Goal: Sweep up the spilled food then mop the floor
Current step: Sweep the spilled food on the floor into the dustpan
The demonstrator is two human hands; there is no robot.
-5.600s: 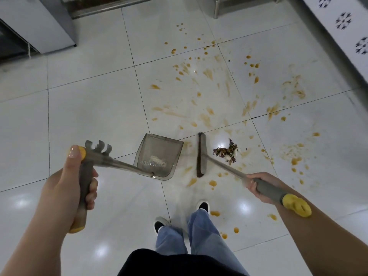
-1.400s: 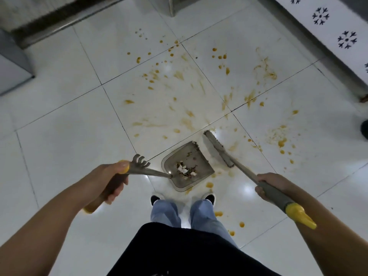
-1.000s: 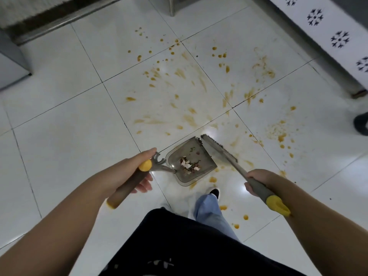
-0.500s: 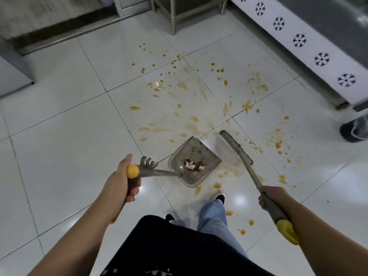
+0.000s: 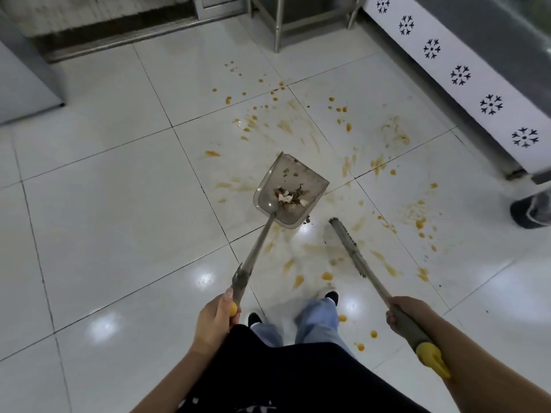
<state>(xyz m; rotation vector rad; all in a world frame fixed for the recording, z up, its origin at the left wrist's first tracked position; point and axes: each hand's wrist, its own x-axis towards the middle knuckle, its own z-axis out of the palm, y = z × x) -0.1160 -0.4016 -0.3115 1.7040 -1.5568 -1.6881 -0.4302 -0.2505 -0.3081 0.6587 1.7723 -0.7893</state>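
My left hand (image 5: 215, 318) grips the long handle of a grey translucent dustpan (image 5: 307, 180), which is held out in front of me above the white tiled floor (image 5: 119, 204). A small heap of food scraps (image 5: 289, 196) lies in the pan. My right hand (image 5: 405, 314) grips the grey, yellow-tipped handle of a broom, whose narrow head (image 5: 347, 247) hangs to the right of the pan, apart from it. Orange sauce drops and smears (image 5: 328, 144) spread over the tiles ahead and around my feet.
A white counter front with black snowflake marks (image 5: 465, 81) runs along the right. Another person's dark shoe (image 5: 530, 211) stands at the right edge. Metal table legs (image 5: 277, 25) and a door sill (image 5: 119, 34) are at the back, a grey cabinet (image 5: 26, 81) at the left.
The scraps that lay on the floor by the broom are now in the dustpan. The pan has swung forward and away from me, and the broom head has drawn back to its right.
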